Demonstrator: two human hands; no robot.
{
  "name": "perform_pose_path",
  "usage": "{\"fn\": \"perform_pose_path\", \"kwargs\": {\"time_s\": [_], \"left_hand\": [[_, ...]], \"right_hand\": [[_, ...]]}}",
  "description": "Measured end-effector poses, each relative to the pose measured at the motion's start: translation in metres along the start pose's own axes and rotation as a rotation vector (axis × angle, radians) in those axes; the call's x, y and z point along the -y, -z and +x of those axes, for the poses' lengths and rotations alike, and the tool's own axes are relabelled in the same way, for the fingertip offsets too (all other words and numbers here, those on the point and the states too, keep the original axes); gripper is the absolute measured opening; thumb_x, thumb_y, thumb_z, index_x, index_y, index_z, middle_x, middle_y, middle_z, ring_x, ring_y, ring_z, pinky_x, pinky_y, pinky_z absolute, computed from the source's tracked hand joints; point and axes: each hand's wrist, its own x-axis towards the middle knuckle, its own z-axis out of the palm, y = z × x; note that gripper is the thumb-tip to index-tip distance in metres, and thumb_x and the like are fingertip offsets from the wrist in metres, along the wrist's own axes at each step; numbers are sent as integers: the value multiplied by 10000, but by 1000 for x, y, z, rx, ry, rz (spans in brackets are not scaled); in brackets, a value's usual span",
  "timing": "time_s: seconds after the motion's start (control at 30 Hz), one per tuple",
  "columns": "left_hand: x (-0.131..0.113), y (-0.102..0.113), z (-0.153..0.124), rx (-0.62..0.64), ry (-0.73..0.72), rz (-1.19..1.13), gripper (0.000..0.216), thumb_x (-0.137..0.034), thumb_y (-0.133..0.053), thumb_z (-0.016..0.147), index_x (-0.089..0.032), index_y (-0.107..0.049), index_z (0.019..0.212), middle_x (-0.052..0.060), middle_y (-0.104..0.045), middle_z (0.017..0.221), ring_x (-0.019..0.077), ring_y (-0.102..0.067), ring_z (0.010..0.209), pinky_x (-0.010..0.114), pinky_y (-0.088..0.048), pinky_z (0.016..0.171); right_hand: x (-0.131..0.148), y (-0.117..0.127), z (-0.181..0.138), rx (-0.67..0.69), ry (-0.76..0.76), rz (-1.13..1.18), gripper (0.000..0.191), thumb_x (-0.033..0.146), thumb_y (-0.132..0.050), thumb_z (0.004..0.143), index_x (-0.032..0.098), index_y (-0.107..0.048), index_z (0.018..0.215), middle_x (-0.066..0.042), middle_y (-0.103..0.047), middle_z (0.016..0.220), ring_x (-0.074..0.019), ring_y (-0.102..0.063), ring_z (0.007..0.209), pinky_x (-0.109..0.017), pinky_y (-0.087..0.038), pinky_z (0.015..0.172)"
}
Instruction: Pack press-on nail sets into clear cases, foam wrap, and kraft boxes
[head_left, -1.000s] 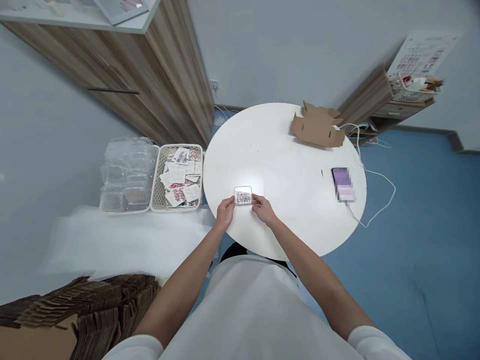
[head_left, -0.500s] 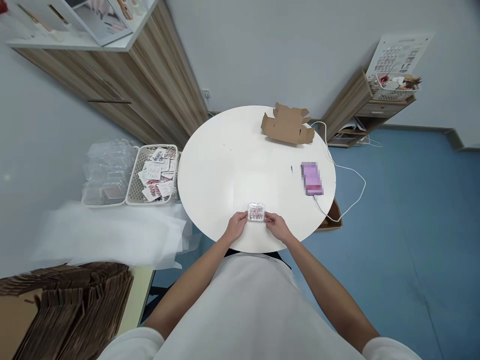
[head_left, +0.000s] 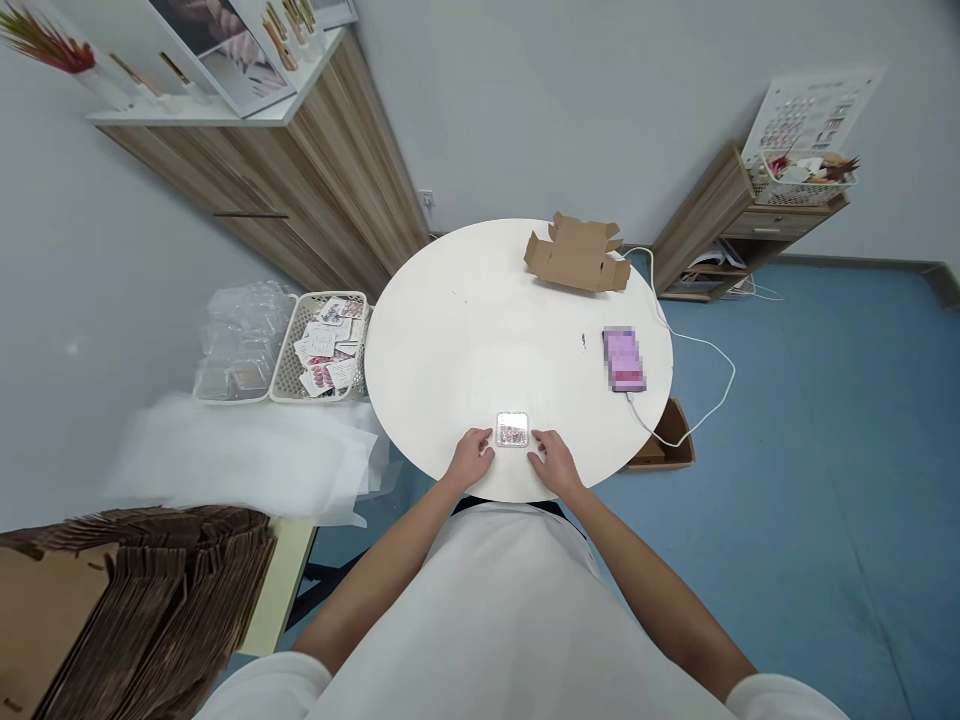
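A small clear plastic box [head_left: 512,430] lies on the white oval table [head_left: 450,340] close to its near edge. Pinkish-red and white contents or print show through it; I cannot make out exactly what they are. On its left side rests my left hand [head_left: 472,458], fingers apart with a small gap to the box. My right hand [head_left: 554,461] is on the opposite side, thumb and fingers spread, also just clear of the box. Neither hand holds anything.
An unfolded brown carton [head_left: 579,255] lies at the table's far side. A purple-screened phone [head_left: 624,360] with a white cable [head_left: 709,342] is on the right. Left of the table stand a basket of printed cards [head_left: 319,345], clear plastic trays [head_left: 241,345] and stacked flat cardboard [head_left: 157,610].
Both hands have let go of the plastic box and opened beside it; the box stays on the table. The view has shifted slightly.
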Motion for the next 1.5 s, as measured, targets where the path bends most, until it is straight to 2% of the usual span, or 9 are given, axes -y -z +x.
{"fn": "perform_pose_path", "kwargs": {"time_s": [0.13, 0.27, 0.6, 0.7, 0.9, 1.1, 1.23, 1.37, 1.5], "left_hand": [[6, 7, -14, 71, -227, 148, 330, -215, -486, 711, -180, -545, 1033, 63, -533, 962, 175, -526, 863, 312, -438, 770], [9, 11, -19, 138, -341, 314, 318, -306, -574, 670, -201, -564, 970, 68, -524, 979, 215, -497, 914, 344, -395, 799], [10, 16, -22, 159, -375, 522, 197, -171, -392, 792, -210, -578, 844, 90, -559, 905, 224, -483, 896, 362, -315, 787], [15, 19, -24, 146, -384, 509, 208, -200, -372, 812, -207, -574, 859, 82, -577, 887, 215, -501, 870, 346, -327, 759], [20, 28, -21, 151, -348, 401, 237, -243, -334, 838, -232, -569, 869, 36, -624, 807, 182, -555, 760, 334, -347, 759], [23, 30, 6, 77, -114, 197, 188, -304, -447, 784, -216, -562, 904, 29, -632, 837, 174, -569, 792, 267, -400, 670], [19, 23, 16, 14, 15, 304, 181, -311, -486, 763, -209, -553, 896, 27, -621, 844, 172, -561, 801, 279, -401, 695], [12, 13, 14, -118, -160, 517, 256, -248, -518, 739, -215, -519, 993, 64, -582, 976, 225, -510, 947, 360, -357, 797], [7, 10, 11, -114, -439, 628, 267, -70, -454, 725, -238, -548, 911, 64, -523, 1116, 227, -423, 1091, 392, -294, 871]], "right_hand": [[-1, -7, -16, 135, 254, -326, 207, 243, -557, 722, 211, -556, 927, -70, -527, 991, -206, -478, 899, -329, -381, 741], [3, -16, -15, 126, 290, -501, 180, 150, -400, 820, 198, -573, 818, -72, -551, 912, -191, -466, 853, -314, -342, 716], [21, -8, -21, 20, 218, -374, 163, 277, -445, 802, 195, -542, 904, -66, -542, 974, -189, -480, 888, -314, -356, 756], [17, -8, -31, -8, 258, -383, 317, 340, -540, 730, 186, -512, 1006, -95, -515, 1090, -236, -447, 1005, -362, -331, 833], [8, -1, -29, 29, 68, -230, 248, 254, -305, 855, 209, -548, 849, -29, -603, 839, -158, -539, 787, -285, -385, 712], [9, 1, -5, -18, -165, -132, 221, 288, -351, 824, 209, -549, 764, -2, -600, 735, -138, -539, 683, -234, -367, 581], [9, -12, 3, -101, -288, -213, 130, 265, -418, 792, 205, -534, 798, -10, -594, 774, -134, -535, 681, -228, -348, 556], [13, -25, 5, -227, -201, -395, 183, 196, -452, 772, 196, -507, 947, -70, -574, 956, -190, -523, 854, -289, -373, 683], [17, -28, 5, -185, 124, -570, 253, 59, -415, 750, 203, -528, 925, -89, -486, 1197, -229, -390, 1126, -377, -265, 895]]}}
